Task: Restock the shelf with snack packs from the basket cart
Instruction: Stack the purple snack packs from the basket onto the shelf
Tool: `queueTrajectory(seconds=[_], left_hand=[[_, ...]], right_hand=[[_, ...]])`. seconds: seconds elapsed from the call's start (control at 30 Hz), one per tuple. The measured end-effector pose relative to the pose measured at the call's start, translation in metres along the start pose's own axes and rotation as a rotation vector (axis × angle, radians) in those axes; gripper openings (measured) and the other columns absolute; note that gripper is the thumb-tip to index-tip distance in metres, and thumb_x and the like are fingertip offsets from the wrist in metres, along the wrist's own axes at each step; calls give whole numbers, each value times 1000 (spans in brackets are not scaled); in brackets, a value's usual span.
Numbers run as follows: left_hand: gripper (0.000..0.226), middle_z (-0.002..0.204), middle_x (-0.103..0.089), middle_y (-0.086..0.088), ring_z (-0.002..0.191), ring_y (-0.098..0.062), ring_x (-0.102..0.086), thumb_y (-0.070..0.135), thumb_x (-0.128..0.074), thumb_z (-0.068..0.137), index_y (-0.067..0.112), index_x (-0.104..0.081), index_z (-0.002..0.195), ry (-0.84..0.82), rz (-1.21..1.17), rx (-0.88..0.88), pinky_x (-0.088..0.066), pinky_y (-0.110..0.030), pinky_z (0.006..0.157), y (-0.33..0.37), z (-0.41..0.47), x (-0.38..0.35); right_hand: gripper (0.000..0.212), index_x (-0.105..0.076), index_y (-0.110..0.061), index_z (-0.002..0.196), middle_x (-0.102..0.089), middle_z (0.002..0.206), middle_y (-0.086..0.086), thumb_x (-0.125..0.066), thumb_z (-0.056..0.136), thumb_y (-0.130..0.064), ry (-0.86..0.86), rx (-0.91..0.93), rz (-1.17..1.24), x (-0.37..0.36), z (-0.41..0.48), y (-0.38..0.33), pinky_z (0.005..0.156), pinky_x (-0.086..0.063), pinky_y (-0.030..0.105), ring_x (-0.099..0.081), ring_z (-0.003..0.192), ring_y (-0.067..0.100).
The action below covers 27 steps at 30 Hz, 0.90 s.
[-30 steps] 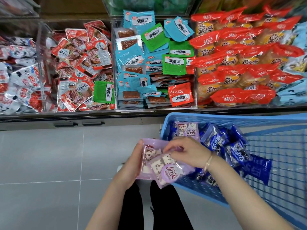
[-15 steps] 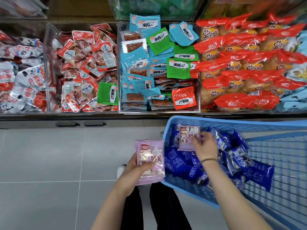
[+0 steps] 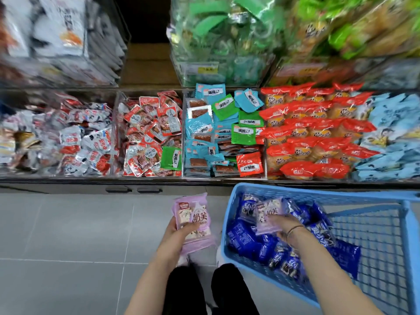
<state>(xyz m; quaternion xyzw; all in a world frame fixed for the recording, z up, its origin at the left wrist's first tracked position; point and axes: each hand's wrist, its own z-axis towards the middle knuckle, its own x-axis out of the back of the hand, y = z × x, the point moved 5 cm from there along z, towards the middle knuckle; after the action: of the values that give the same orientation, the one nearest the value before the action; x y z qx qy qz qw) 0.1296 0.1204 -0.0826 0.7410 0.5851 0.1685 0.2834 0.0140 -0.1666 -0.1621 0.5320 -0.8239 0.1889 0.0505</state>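
Note:
My left hand (image 3: 173, 237) grips a small stack of pink snack packs (image 3: 195, 220), held upright over the floor to the left of the blue basket cart (image 3: 295, 194). Inside the cart, my right hand (image 3: 284, 223) closes its fingers on another pink snack pack (image 3: 268, 215), which lies on top of several dark blue snack packs (image 3: 244, 241). The shelf (image 3: 204, 180) runs across the view beyond the cart, its clear bins full of snack packs.
The lower shelf holds white-red packs (image 3: 86, 144), red-white packs (image 3: 150, 133), mixed blue and green packs (image 3: 218, 123), red-orange packs (image 3: 313, 133) and pale blue packs (image 3: 391, 137). Upper bins hold green packs (image 3: 220, 39). Grey tiled floor (image 3: 68, 235) spreads at left.
My right hand left the stack in my left hand, reached into the cart and took hold of another pink pack. The view tilted upward, showing the upper shelf bins.

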Motion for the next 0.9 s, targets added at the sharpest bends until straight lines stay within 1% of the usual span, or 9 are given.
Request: queueTrajectory(seconds=[0.17,0.27,0.33,0.4,0.5,0.6,0.73,0.83,0.9], left_hand=[[23,81,-76,1,69,-15,-72,3,-64,83,15,-61,103,42,-61,-56,-54,-24,52,44,-47,14],[22,81,-76,1,68,-17,-72,6,-63,82,16,-60,101,39,-148,-103,-56,-29,56,60,-67,24],[32,83,-76,-1,69,-20,-72,12,-68,73,16,-59,104,32,-197,-112,-54,-31,60,72,-75,30],[39,89,-75,-7,72,-24,-72,15,-68,69,13,-59,107,12,-235,-122,-56,-31,58,88,-76,37],[29,100,-72,-13,78,-29,-70,10,-62,82,10,-59,111,18,-243,-163,-58,-31,57,122,-69,50],[21,101,-72,-9,78,-27,-69,10,-61,86,8,-60,107,66,-240,-209,-56,-30,57,161,-52,71],[45,128,-56,-5,105,-30,-61,19,-68,81,5,-55,122,56,-166,-205,-52,-36,68,218,-18,101],[82,135,-49,-6,116,-28,-53,34,-75,57,9,-49,131,17,-67,-193,-47,-54,89,272,1,125],[98,144,-41,-5,127,-28,-44,36,-76,49,8,-43,137,2,-36,-211,-48,-46,87,310,6,138]], right_hand=[[29,-59,-3,111,-57,87,11,-61,88,-20,-67,90,113,27,-72,5,55,-46,27,-48,68,17],[21,-60,-6,108,-60,93,10,-53,92,-18,-116,208,198,34,-107,-2,58,-48,28,-54,76,19],[20,-61,-6,106,-63,97,12,-50,93,-15,-148,288,211,34,-126,-11,59,-48,28,-57,79,21],[18,-63,-5,103,-68,88,11,-50,93,-13,-201,365,220,32,-143,-27,60,-49,29,-60,76,21],[14,-65,-14,102,-74,86,-1,-57,91,-13,-247,486,207,22,-166,-61,67,-51,31,-67,76,16],[16,-66,-24,99,-74,93,-8,-58,90,-14,-257,634,157,0,-191,-105,73,-52,30,-70,84,13],[18,-69,-30,98,-72,103,-8,-64,86,-18,-222,824,108,-41,-223,-172,70,-52,16,-68,93,7],[29,-60,-24,108,-70,107,-6,-69,81,-21,-148,893,156,-75,-242,-223,75,-51,17,-66,96,7],[33,-55,-22,111,-72,100,-10,-69,81,-19,-131,936,199,-99,-256,-258,73,-50,14,-66,92,1]])
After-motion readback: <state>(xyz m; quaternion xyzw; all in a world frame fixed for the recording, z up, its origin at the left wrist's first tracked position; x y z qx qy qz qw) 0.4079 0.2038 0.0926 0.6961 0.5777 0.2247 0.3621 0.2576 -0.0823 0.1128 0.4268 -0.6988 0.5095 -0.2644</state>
